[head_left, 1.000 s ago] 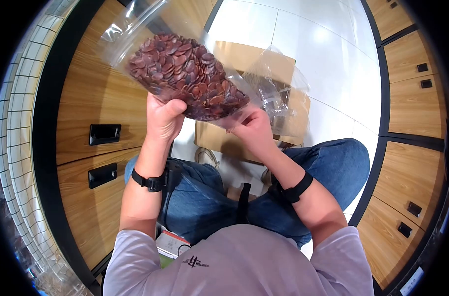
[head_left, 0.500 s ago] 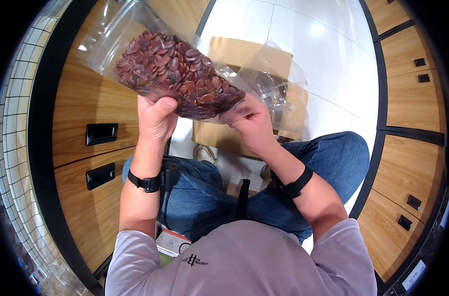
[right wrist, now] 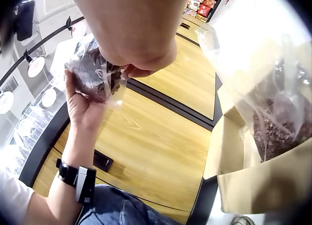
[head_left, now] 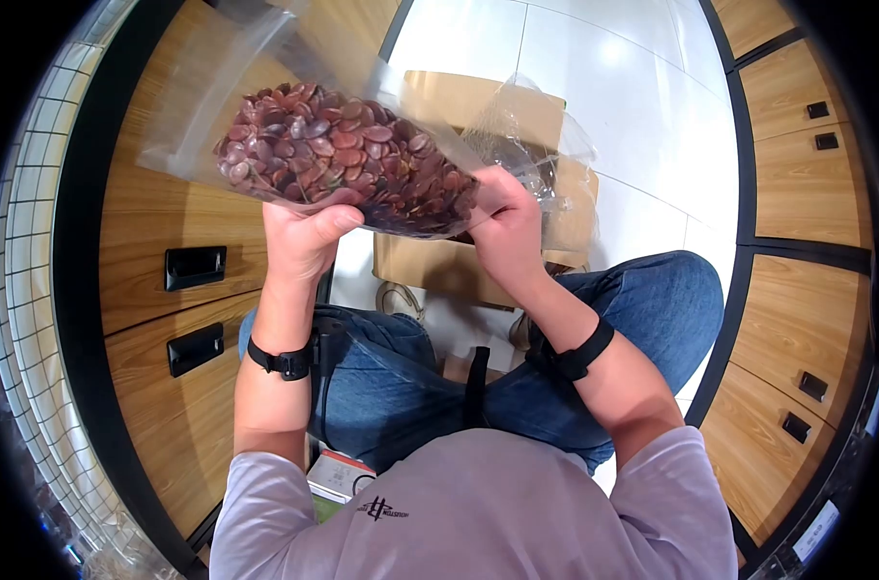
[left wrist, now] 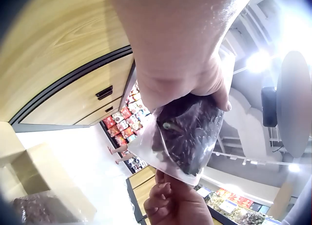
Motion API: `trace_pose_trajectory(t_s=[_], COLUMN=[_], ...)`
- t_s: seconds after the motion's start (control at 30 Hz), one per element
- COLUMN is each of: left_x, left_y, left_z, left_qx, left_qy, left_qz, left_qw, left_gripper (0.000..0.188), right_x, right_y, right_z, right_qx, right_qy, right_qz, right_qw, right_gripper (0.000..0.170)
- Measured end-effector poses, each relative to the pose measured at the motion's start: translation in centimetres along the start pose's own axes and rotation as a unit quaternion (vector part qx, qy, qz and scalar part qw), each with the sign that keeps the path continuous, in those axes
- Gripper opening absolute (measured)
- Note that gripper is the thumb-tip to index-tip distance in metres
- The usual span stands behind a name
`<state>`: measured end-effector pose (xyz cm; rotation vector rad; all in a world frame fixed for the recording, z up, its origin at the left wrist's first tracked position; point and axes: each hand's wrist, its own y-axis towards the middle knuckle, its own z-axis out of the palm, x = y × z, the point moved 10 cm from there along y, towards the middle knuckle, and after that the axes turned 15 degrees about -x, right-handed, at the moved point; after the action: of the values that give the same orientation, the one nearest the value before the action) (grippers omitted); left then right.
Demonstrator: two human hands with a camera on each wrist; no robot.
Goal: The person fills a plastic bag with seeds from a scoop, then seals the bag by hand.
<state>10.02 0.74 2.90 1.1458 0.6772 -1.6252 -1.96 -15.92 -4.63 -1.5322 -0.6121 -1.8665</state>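
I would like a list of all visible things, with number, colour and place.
Seed bag: one, clear with reddish seeds, upper middle
Cardboard box: one, brown, on white floor
Plastic bag: one, clear, in box
Cabinets: several, tan, both sides
Packets: many, mostly red, background
Shoes: two, pale, below
Shirt: one, greyish, bottom
Jeans: one pair, blue, middle
Straps: two, black, worn
Left hand: one, bare, gripping seed bag
Right hand: one, bare, holding its end

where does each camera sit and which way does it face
Head: on the head, facing forward and down at the seed bag; left hand, right hand and jeans show.
Left wrist: worn there, facing the bag; both hands show.
Right wrist: worn there, facing the bag and cardboard box; both hands show.
Both wrist views share the bag and box.
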Motion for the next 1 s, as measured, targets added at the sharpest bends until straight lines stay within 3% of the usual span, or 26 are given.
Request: trace_pose_trajectory(t_s=[0.07,0.13,0.17,0.23,0.27,0.33,0.5,0.57,0.77,0.93,1.0], left_x=[-0.4,-0.9,-1.7,-2.6,-2.7,-2.7,-3.8,-4.0,-5.2,-5.2,-5.0], left_y=[-0.3,-0.3,-0.2,0.0,0.1,0.1,0.6,0.8,0.5,0.3,0.2], left_z=[0.4,1.0,1.5,1.6,1.8,2.5,2.1,2.0,1.9,2.3,2.0], left_qx=[0.006,0.011,0.02,0.021,0.021,0.028,0.01,-0.001,-0.001,0.001,-0.012], left_qy=[0.027,0.052,0.059,0.078,0.078,0.087,0.078,0.072,0.068,0.06,0.083], left_qz=[0.005,0.011,0.04,0.072,0.074,0.072,0.079,0.081,0.103,0.097,0.097], left_qw=[1.0,0.999,0.997,0.994,0.994,0.993,0.994,0.994,0.992,0.993,0.992], left_gripper=[0.078,0.075,0.073,0.069,0.069,0.067,0.057,0.056,0.053,0.055,0.052], right_x=[-0.3,-2.9,-2.9,-4.4,-4.4,-2.1,-2.4,-3.2,-3.0,-2.1,-1.7], right_y=[0.2,-0.2,-0.1,-1.2,-1.4,-1.5,-2.1,-2.2,-2.5,-3.1,-3.5], right_z=[0.0,0.6,0.6,1.8,1.9,3.1,3.9,3.8,4.1,4.9,5.1], right_qx=[-0.003,0.005,0.005,0.053,0.054,0.119,0.161,0.151,0.174,0.191,0.2], right_qy=[-0.023,0.065,0.065,0.115,0.114,0.125,0.181,0.273,0.303,0.292,0.173], right_qz=[0.014,0.181,0.18,0.278,0.277,0.152,0.195,0.244,0.234,0.257,0.226], right_qw=[1.0,0.981,0.982,0.952,0.953,0.973,0.95,0.918,0.907,0.901,0.938], right_gripper=[0.01,0.015,0.015,0.018,0.018,0.015,0.013,0.011,0.01,0.01,0.022])
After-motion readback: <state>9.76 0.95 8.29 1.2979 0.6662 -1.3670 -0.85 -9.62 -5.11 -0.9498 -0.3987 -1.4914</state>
